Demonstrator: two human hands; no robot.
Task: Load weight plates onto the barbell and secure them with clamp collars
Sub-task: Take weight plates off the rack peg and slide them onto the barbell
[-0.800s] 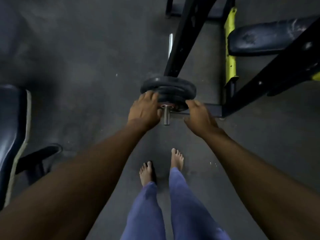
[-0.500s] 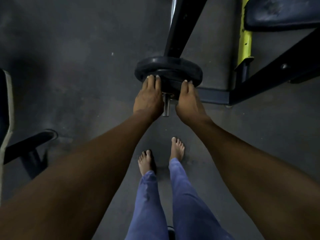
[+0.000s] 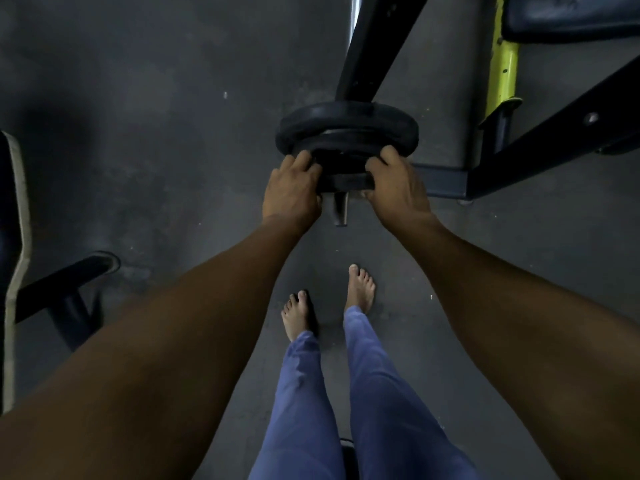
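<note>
A steel barbell sleeve end [image 3: 340, 211] points toward me. On it sit black weight plates: two large plates [image 3: 346, 124] behind and a small plate [image 3: 346, 168] in front. My left hand [image 3: 292, 188] curls round the small plate's left edge. My right hand [image 3: 398, 181] curls round its right edge. The small plate stands a little apart from the large ones, with the sleeve tip poking out below it. The bar's shiny shaft [image 3: 355, 15] runs away at the top, partly hidden by a black rack post. No clamp collar is visible.
A black rack frame [image 3: 519, 150] with a yellow upright [image 3: 502, 71] and a padded bench [image 3: 571, 15] stand at the right. Another bench pad [image 3: 14, 254] and its leg [image 3: 65, 282] are at the left. My bare feet [image 3: 329, 299] stand on the dark floor.
My hands went from flat against the plates to gripping the small front plate by its edges. The view has shifted closer and the small plate now sits slightly nearer the sleeve end.
</note>
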